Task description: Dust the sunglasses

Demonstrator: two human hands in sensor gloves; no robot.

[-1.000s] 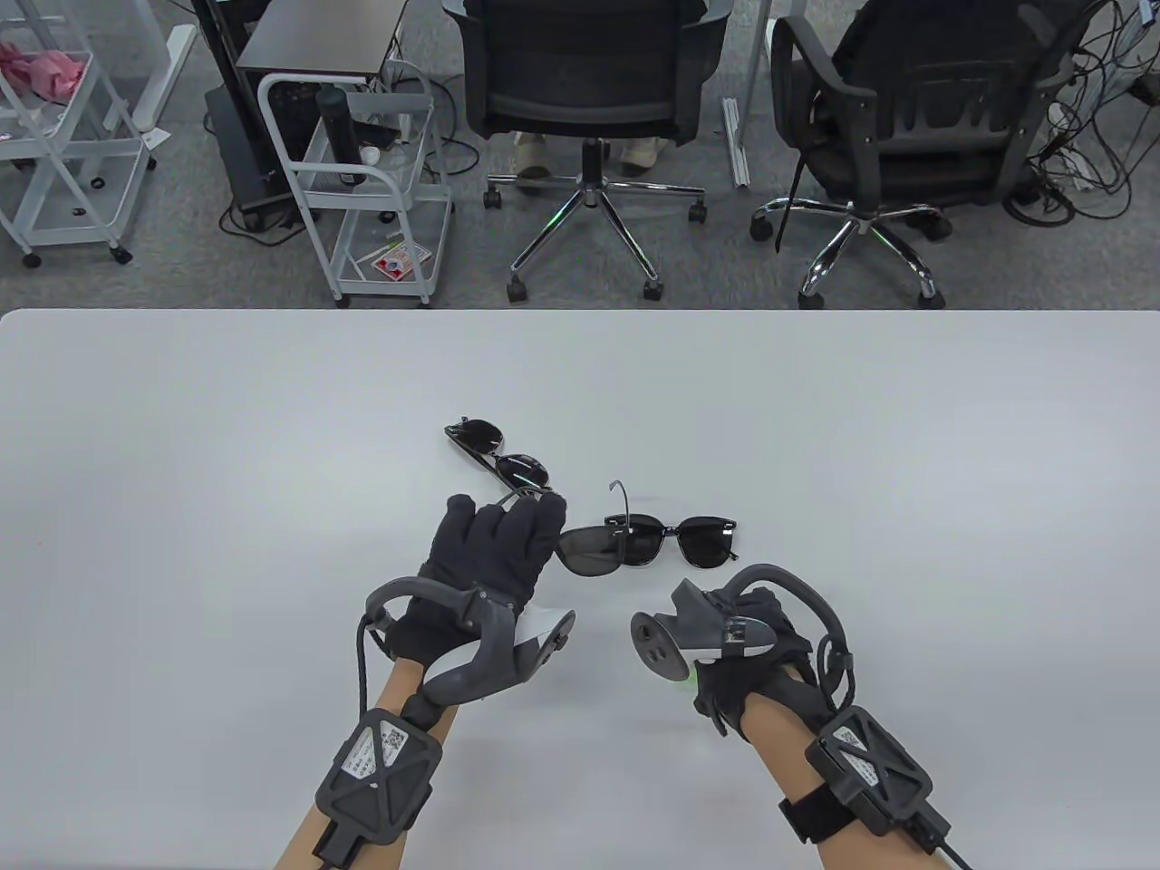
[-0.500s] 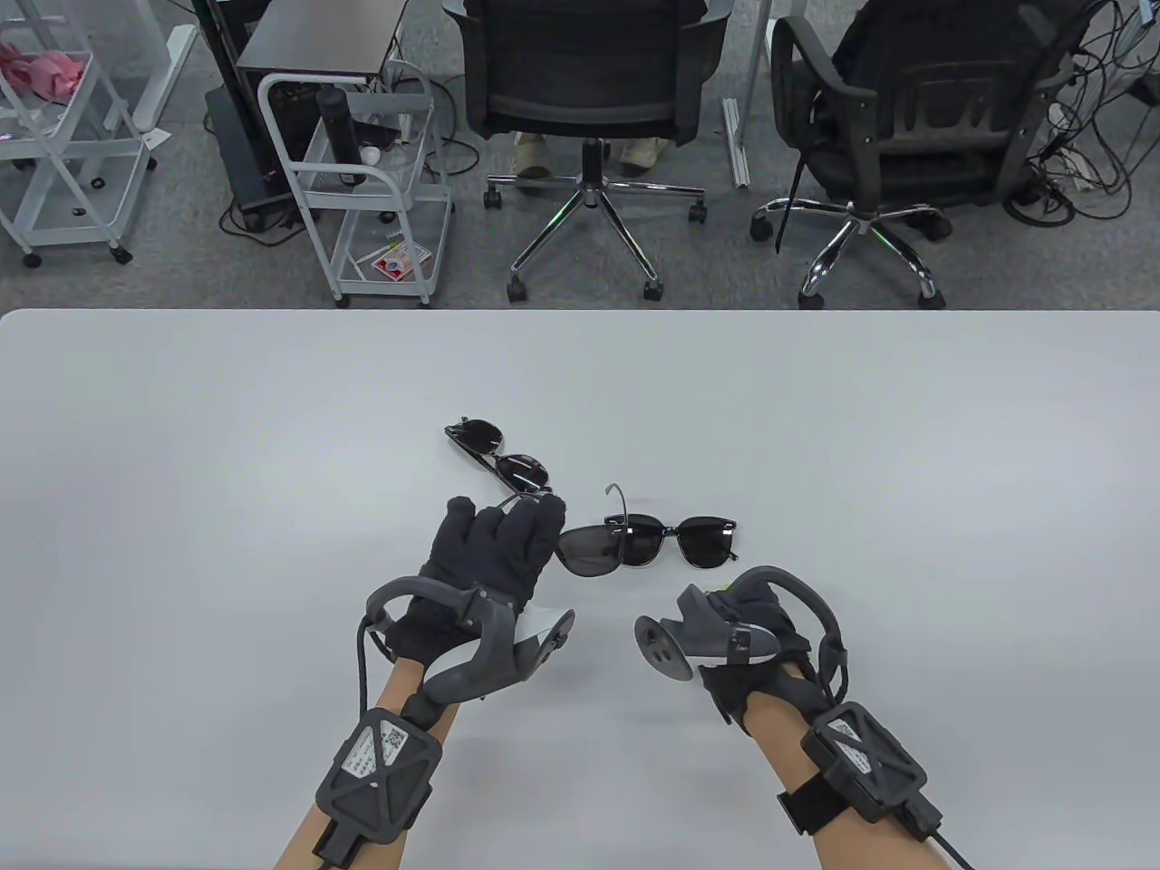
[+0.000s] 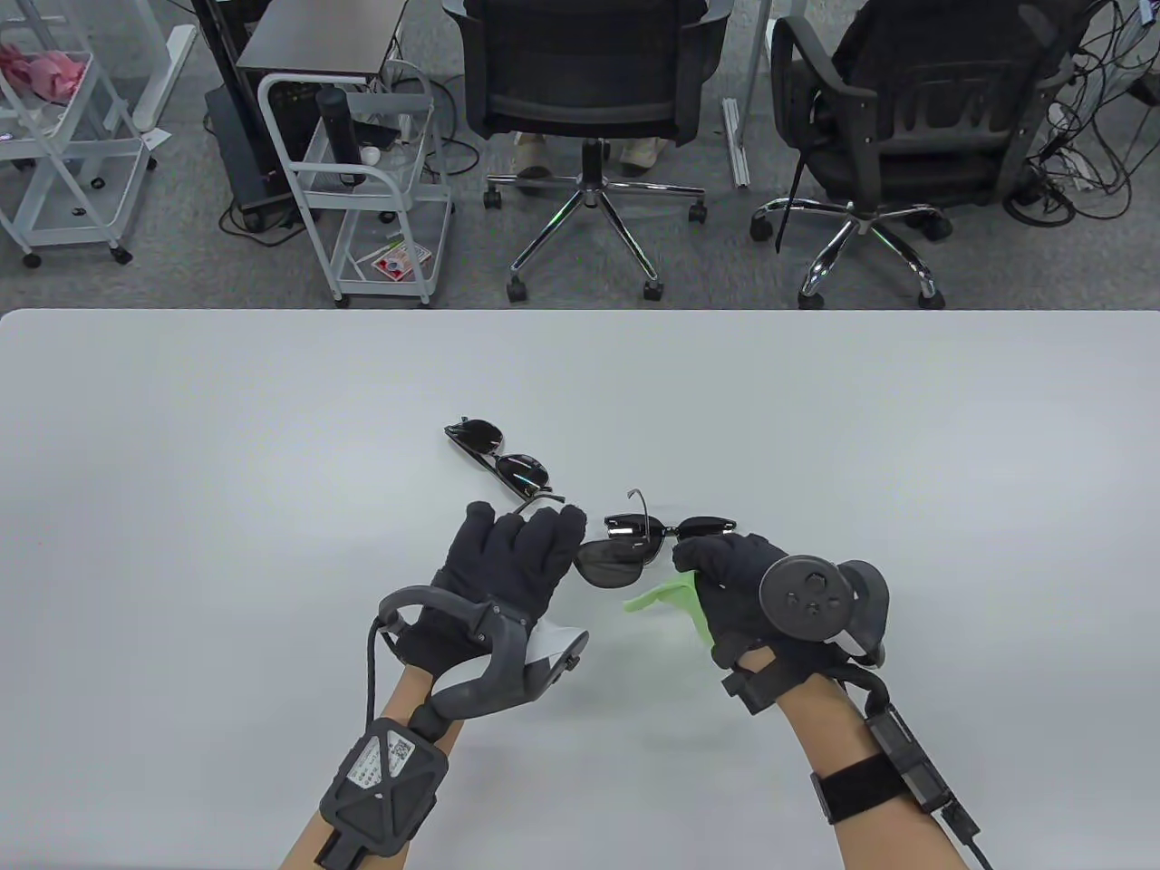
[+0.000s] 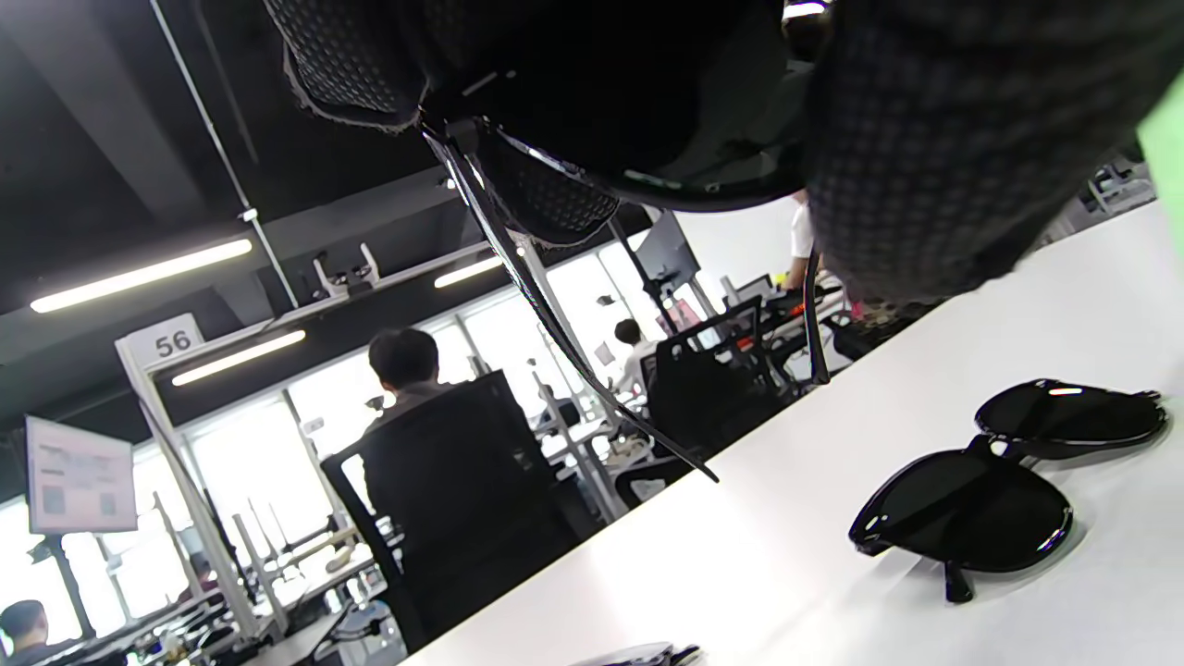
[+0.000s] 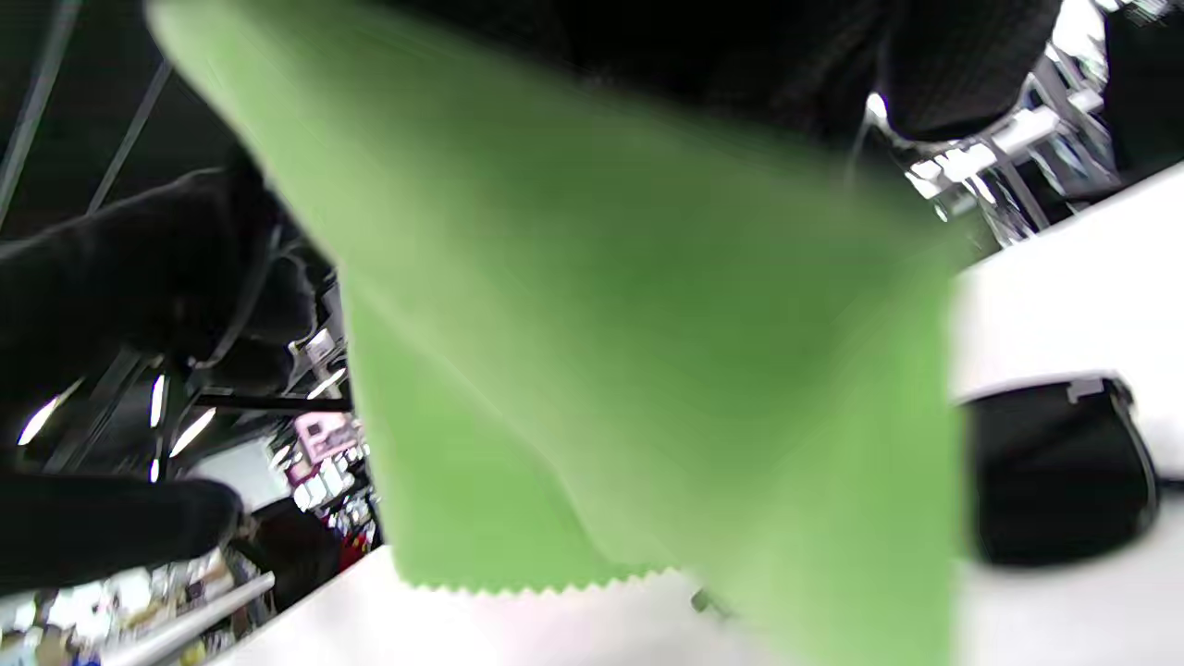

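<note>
Left hand (image 3: pixel 517 566): raised above the white table (image 3: pixel 181 471), back of the hand facing up, forearm entering from the near edge. The fingers are curled forward and grip a pair of dark sunglasses (image 3: pixel 612 560) by the frame, at the lens nearest the fingertips. In the left wrist view the gloved fingers (image 4: pixel 555 102) close over the rim, and one temple arm hangs down and away from the hand, clear of the table.

Right hand (image 3: pixel 739 580): raised at about the same height, just to the right of the held pair. The wrist is rotated so that the round face of the tracker (image 3: pixel 807 598) points up at the camera. The fingers are bent inward and pinch a green cloth (image 3: pixel 666 598), which hangs from the fingertips toward the left hand. In the right wrist view the cloth (image 5: pixel 601 370) fills most of the frame, blurred, with a zigzag-cut lower edge.

A second pair of black sunglasses (image 3: pixel 689 528) lies on the table just beyond the right fingertips, lenses down in the left wrist view (image 4: pixel 1008 490). A third, thin-framed pair (image 3: pixel 498 458) lies on the table just beyond the left hand's fingertips. Whether the cloth touches the held lens cannot be determined.
</note>
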